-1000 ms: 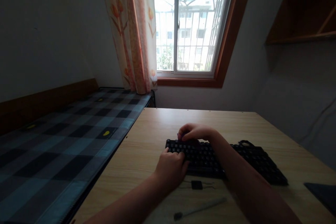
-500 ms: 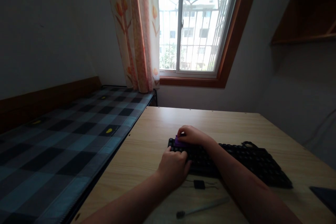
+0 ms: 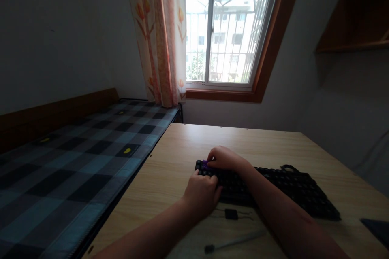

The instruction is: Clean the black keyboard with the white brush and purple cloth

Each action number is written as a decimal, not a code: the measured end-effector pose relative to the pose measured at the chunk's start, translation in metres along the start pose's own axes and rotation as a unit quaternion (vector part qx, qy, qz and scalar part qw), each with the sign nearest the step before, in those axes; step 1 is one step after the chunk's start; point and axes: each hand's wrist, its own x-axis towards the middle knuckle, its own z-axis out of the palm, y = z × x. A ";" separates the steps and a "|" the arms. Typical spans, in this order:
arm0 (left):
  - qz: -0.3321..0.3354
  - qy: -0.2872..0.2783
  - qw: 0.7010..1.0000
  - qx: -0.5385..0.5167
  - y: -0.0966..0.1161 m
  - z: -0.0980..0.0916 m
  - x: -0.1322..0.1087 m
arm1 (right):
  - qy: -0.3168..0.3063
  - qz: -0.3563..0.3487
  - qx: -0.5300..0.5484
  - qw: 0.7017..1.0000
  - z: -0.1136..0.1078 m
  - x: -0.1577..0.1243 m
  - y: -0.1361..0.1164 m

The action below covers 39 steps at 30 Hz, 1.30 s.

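Observation:
A black keyboard lies on the wooden table. My left hand is closed on its left end, fingers curled over the keys and thumb near the front edge. My right hand pinches a soft purple piece that looks like cleaning putty, against the keys at the keyboard's back left. Much of the putty is hidden by the fingers, and my right forearm crosses over the keyboard. In front of the keyboard lies a keycap puller with a black block and thin wires. Nearer to me is a thin brush-like tool.
The table meets a bed with a checked cover on its left. A dark flat object lies at the right edge. Behind stand a curtain and a window; a wooden shelf hangs at upper right.
Less of the purple putty shows now, bunched by my right fingertips, which have shifted slightly right. My left hand keeps its place on the keyboard.

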 end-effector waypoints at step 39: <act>0.006 0.005 1.000 -0.003 -0.001 0.000 0.000 | 0.013 -0.040 -0.035 0.999 0.003 -0.003 -0.003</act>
